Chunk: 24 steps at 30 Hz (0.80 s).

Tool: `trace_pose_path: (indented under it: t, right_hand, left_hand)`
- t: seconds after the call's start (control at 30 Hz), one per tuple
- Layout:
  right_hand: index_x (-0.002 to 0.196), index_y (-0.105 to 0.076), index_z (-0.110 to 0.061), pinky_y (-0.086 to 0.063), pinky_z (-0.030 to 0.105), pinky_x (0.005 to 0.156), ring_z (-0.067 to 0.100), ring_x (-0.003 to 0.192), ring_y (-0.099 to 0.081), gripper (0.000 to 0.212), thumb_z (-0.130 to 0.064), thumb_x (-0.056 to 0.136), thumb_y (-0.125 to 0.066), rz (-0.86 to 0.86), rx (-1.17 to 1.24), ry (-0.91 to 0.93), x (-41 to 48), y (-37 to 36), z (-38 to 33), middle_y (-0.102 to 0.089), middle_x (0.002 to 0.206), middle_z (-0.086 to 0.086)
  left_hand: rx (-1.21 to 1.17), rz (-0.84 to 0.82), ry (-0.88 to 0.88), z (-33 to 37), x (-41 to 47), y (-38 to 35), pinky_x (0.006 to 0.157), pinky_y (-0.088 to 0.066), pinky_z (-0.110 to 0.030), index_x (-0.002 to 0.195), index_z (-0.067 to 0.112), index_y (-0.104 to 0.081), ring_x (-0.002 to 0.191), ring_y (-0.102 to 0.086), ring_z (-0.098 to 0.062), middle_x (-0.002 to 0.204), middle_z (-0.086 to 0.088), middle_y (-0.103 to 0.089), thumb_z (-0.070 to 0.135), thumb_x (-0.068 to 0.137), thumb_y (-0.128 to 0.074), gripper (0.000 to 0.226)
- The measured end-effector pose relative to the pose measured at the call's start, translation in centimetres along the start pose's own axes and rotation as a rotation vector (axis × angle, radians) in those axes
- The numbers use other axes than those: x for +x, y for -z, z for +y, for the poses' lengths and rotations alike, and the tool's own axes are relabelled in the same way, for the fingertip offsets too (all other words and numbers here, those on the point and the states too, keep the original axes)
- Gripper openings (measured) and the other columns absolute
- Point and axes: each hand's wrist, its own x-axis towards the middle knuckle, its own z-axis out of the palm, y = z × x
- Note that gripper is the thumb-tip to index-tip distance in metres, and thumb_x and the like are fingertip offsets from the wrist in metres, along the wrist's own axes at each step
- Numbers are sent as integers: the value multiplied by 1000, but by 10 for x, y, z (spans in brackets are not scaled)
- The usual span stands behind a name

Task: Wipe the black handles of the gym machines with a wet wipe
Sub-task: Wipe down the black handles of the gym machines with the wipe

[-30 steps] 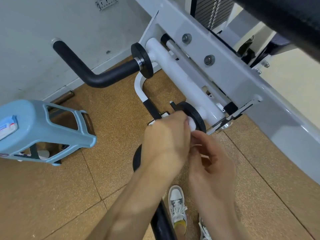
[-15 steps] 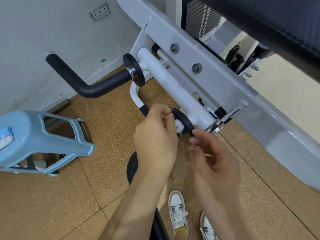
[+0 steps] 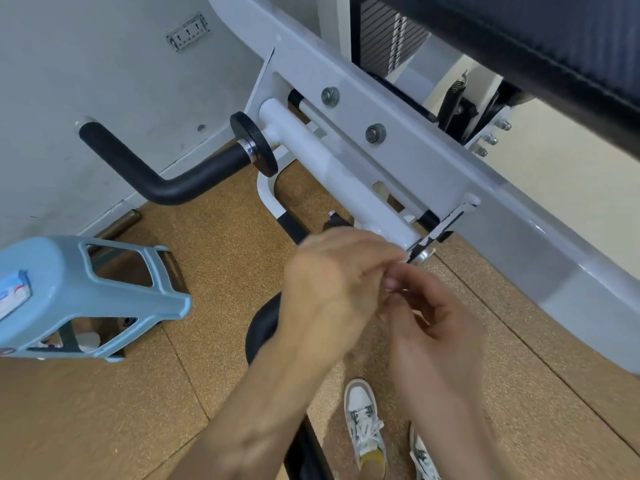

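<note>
Two black handles stand out from the machine's white tube (image 3: 346,188). The far handle (image 3: 162,183) bends away to our left, and the near handle (image 3: 265,323) runs beneath our left hand (image 3: 332,289). That hand meets our right hand (image 3: 436,323) just above the near handle, beside the tube's end.

The left fingers (image 3: 374,251) are curled in and seem to pinch a pale scrap, which we take for the wet wipe (image 3: 398,289). The right fingertips touch it, but blur hides whether they grip.

We expect the wipe to be limp, light and slick, so it is best bunched in the palm and wrapped around the stiff, foam-like grip. A blue stool (image 3: 69,289) stands at our left.
</note>
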Motion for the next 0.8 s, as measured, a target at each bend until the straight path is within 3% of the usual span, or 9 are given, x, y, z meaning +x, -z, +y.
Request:
trace_pose_path:
  t: [0.03, 0.1, 0.2, 0.3, 0.4, 0.47, 0.53, 0.63, 0.8]
  right_hand:
    - [91, -70, -29, -45, 19, 59, 5, 67, -62, 35, 3, 85, -57, 7, 5, -10, 1, 0, 2, -70, 84, -9]
    - [93, -69, -33, -41, 21, 57, 4, 64, -60, 37, 1, 85, -57, 12, 16, -22, 1, 1, 3, -70, 87, -11]
    - [93, -68, -38, -50, 20, 64, 5, 80, -66, 39, -1, 86, -57, -6, 6, 9, -2, 2, 0, -69, 91, -16]
    - [98, -66, -37, -54, 22, 72, 7, 83, -68, 32, -9, 88, -54, -51, 0, 67, -5, -3, -3, -69, 91, -14]
    - [103, -66, -30, -54, 34, 71, 13, 83, -65, 31, -12, 84, -48, -159, -61, 173, -4, -9, -7, -66, 88, -7]
    - [102, -65, -25, -48, 24, 66, 12, 81, -59, 30, -12, 82, -47, -256, -191, 247, -2, -13, -8, -60, 87, -7]
    - [111, -64, -24, -42, 14, 62, 10, 80, -56, 34, -14, 84, -47, -298, -278, 269, -2, -15, -5, -55, 89, -9]
    - [126, -60, -23, -44, 9, 69, 5, 89, -59, 42, -13, 86, -49, -226, -300, 275, -5, -14, 2, -58, 98, -14]
    - [138, -46, -33, -48, 13, 79, -3, 98, -56, 52, -11, 90, -53, -291, -411, 203, -11, -16, 10, -54, 107, -28]
  left_hand:
    - [-4, -4, 0, -5, 6, 1, 73, -51, -29, 79, 18, -77, 79, -66, -9, 77, 9, -72, 2, 72, -73, 18]
    - [-81, 58, 190, -11, 17, 2, 76, -50, -20, 84, 22, -78, 80, -63, -4, 76, 17, -67, 10, 76, -75, 15]
    - [-208, 131, 463, -10, 26, -2, 80, -52, -25, 88, 27, -76, 83, -63, -2, 84, 11, -70, 17, 82, -71, 13]
    - [-156, 101, 367, -4, 22, 5, 79, -49, -22, 93, 26, -75, 87, -61, -4, 86, 14, -67, 16, 86, -65, 15]
    - [-130, -80, 282, 0, 10, 16, 80, -45, -16, 99, 27, -73, 95, -58, -2, 96, 12, -63, 26, 91, -58, 17]
    - [-234, -153, 359, 1, 3, 20, 78, -44, -9, 99, 24, -74, 97, -58, 3, 104, 9, -62, 25, 92, -59, 16]
    - [-403, -110, 513, -1, 5, 22, 70, -46, -7, 95, 21, -74, 88, -61, 4, 105, 3, -63, 11, 88, -66, 15]
    - [-414, -16, 643, -13, 6, 23, 73, -55, -24, 86, 24, -70, 84, -65, -14, 89, 3, -66, 7, 80, -73, 18]
    - [66, -103, 391, -32, 1, 20, 71, -50, -29, 79, 33, -74, 78, -61, -6, 80, 14, -68, 37, 80, -71, 5]
